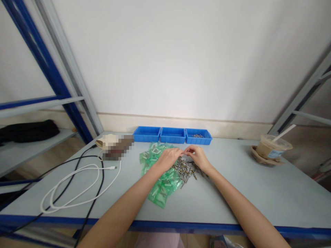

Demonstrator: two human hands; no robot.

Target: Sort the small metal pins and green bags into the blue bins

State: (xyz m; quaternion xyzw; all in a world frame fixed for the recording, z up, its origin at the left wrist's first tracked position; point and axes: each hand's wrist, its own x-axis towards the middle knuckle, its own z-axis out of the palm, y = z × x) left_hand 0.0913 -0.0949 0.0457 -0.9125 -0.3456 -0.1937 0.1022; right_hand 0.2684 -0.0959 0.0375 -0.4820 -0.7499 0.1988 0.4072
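My left hand [170, 157] and my right hand [198, 155] meet fingertip to fingertip above the table. Both are closed in a pinch; whatever lies between the fingertips is too small to make out. Just below them is a loose pile of slim metal pieces [186, 171], like screws or pins, some with brass-coloured parts. Under and beside my left forearm lie green plastic bags [162, 193] with small parts showing through. Part of the bags and of the pile is hidden by my hands and arms.
Three blue bins [172, 138] stand in a row at the back; the right bin [198, 140] holds small metal pieces. A white cable [74, 168] and black cables cross the left side. At the right a drink cup [271, 146] sits in a cardboard holder [264, 159].
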